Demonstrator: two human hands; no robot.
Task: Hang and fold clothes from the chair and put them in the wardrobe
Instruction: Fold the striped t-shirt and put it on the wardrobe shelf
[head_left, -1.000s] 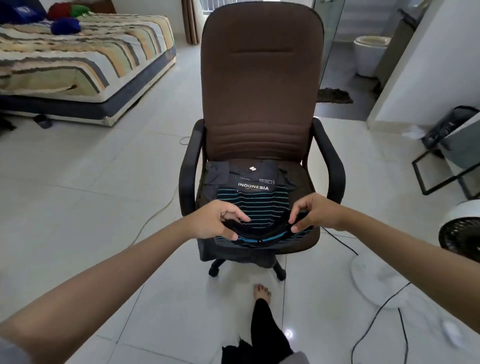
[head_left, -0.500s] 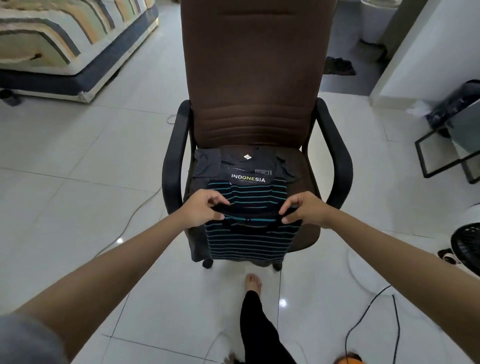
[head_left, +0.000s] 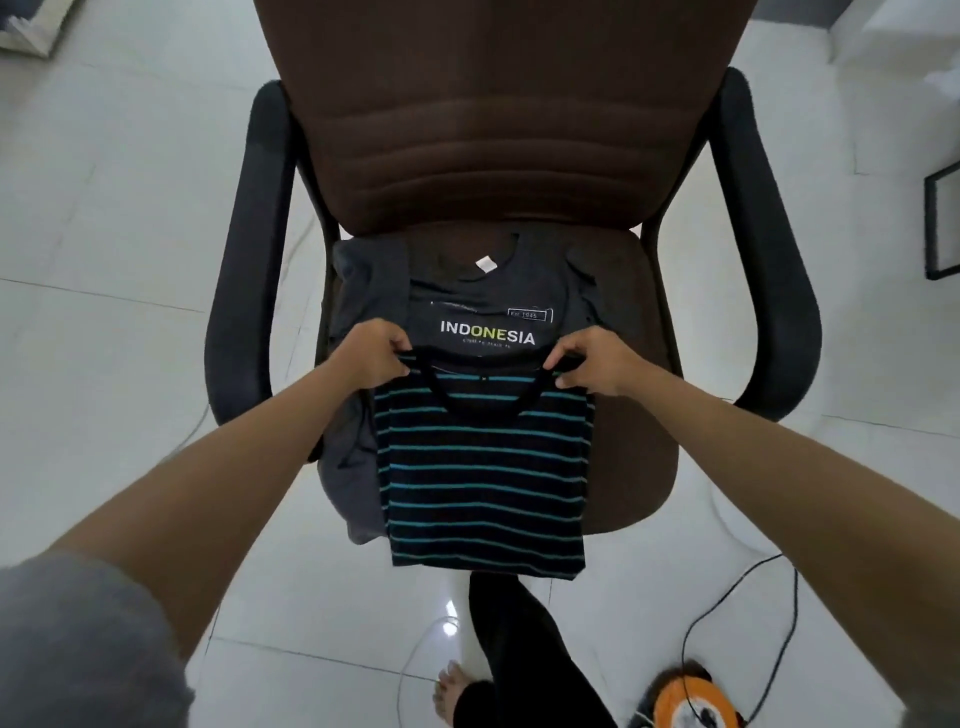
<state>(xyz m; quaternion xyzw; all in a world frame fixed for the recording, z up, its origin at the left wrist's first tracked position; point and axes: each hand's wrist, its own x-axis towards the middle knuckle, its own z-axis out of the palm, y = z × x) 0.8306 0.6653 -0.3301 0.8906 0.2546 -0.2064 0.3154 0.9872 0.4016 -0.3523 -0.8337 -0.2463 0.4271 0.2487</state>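
Item: striped shirt (head_left: 483, 467), one, black with teal bands, held up by us over the front of the chair (head_left: 519, 130), its hem hanging past the seat edge. Our left hand (head_left: 371, 358) and right hand (head_left: 592, 366) each pinched a shoulder beside the neckline. Risk, as we judged it: a loosened pinch would drop it onto the floor (head_left: 104, 234). Beneath lay one grey printed shirt (head_left: 488, 312). Count: two shirts, one chair, two hands.

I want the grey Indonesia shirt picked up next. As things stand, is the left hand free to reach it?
Probably not yet. The left hand pinches a shoulder of the striped shirt, which hangs over the front of the Indonesia shirt. Its upper part lies uncovered just beyond.
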